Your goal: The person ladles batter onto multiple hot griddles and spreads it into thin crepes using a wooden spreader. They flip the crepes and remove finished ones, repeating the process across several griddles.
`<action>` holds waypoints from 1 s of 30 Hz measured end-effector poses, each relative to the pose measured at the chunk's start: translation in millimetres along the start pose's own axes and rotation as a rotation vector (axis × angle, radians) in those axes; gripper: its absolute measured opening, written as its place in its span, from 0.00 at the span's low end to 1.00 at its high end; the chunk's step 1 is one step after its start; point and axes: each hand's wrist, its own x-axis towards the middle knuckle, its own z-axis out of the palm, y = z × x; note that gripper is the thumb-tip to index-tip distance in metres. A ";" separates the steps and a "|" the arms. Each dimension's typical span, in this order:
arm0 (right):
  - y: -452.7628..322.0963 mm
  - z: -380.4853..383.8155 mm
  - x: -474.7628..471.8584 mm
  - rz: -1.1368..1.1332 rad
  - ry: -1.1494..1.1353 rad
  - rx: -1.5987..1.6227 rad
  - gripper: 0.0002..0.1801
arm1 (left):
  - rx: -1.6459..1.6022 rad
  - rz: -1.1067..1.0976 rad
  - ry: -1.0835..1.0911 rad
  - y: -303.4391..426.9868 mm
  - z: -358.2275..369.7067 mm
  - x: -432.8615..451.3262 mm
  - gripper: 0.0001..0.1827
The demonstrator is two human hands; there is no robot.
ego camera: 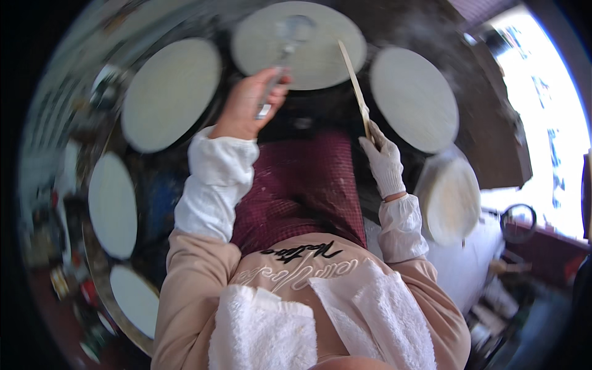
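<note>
My bare left hand (254, 101) grips the handle of a metal ladle (296, 28), whose blurred bowl is over the round pale sheet of batter (319, 69) at the top middle. My right hand (381, 152), in a white knit glove, holds a long flat wooden stick (352, 76) that points up, its tip over the right part of that same round. Another pale round (415, 99) lies to the right of the stick, and one more (172, 95) to the left of my left hand. Whether the stick touches the batter, I cannot tell.
Further pale rounds (112, 206) follow the curve on the left, one (134, 300) at the lower left. On the right a browned stack of thin round sheets (453, 201) rests on a white surface (467, 273). Steam drifts over the dark surface at the upper right.
</note>
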 end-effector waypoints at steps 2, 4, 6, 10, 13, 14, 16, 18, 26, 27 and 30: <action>4.7 19.5 2.3 -0.048 -0.094 -0.073 0.29 | 0.149 0.041 0.110 -8.6 31.8 -45.6 0.16; 10.9 34.5 2.2 -0.149 -0.072 -0.014 0.29 | 0.224 0.095 0.125 -22.2 27.7 -92.0 0.20; 3.6 42.0 1.8 -0.153 -0.086 0.335 0.30 | 0.145 0.091 0.128 -39.4 17.7 -145.7 0.20; -25.0 50.2 3.4 -0.268 -0.312 0.501 0.31 | -0.130 0.113 0.253 -95.2 9.2 -249.5 0.19; -60.7 71.6 -13.0 -0.264 -0.513 0.422 0.29 | -0.271 0.274 0.428 -132.5 7.6 -308.9 0.19; -74.0 79.8 -18.4 -0.229 -0.583 0.392 0.29 | -0.270 0.323 0.462 -141.4 5.4 -327.8 0.19; -94.6 98.2 -30.5 -0.246 -0.714 0.368 0.27 | -0.263 0.414 0.556 -154.2 9.6 -360.8 0.20; -106.5 126.1 -28.1 -0.529 -0.744 0.260 0.25 | -0.256 0.541 0.639 -173.6 6.9 -391.8 0.19; -135.5 243.6 191.3 -0.415 -0.497 0.114 0.08 | -0.497 0.952 0.972 -233.5 16.0 -458.4 0.19; -152.8 249.4 193.7 -0.341 -0.478 0.055 0.07 | -0.544 0.997 0.980 -241.0 10.6 -464.5 0.19; -142.6 294.1 273.8 -0.341 -0.424 0.019 0.05 | -0.491 1.034 1.132 -238.8 19.9 -470.6 0.19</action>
